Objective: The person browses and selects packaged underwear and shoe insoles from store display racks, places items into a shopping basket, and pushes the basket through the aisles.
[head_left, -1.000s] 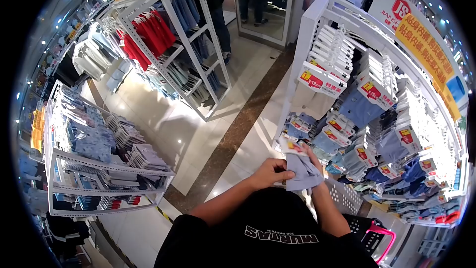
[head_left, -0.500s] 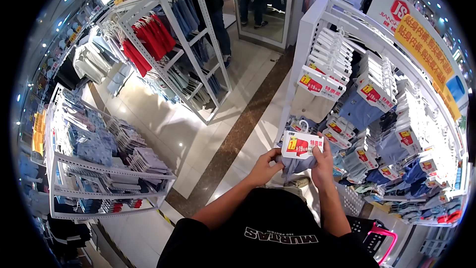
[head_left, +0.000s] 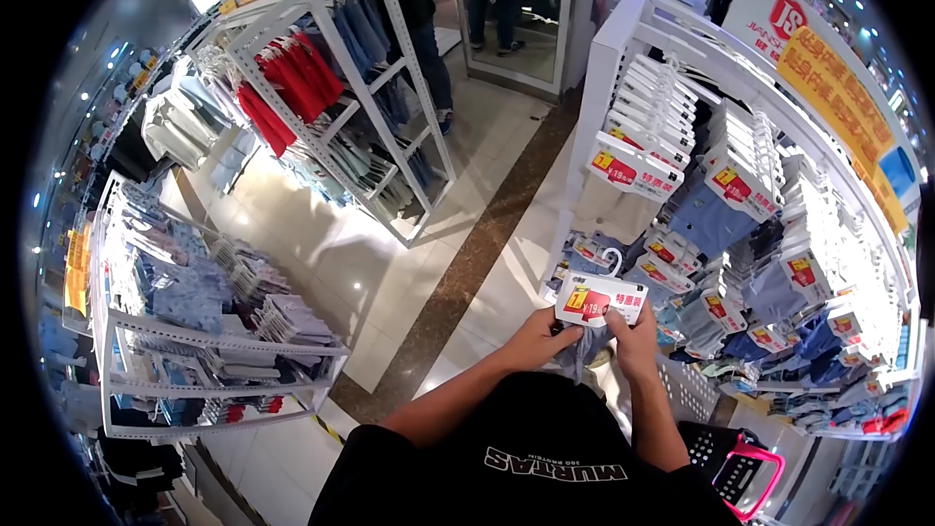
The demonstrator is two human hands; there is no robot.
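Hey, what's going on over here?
In a clothes shop, a person in a black T-shirt holds a greyish garment with a price card. The left hand is at the card's lower left; the right hand has its thumb on the front. A white rack of carded clothes stands on the right.

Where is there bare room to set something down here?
Bare floor tiles lie between the low bin and the rack of red clothes, and from the dark floor strip to the left hand. The right-hand rack is crowded with hung garments.
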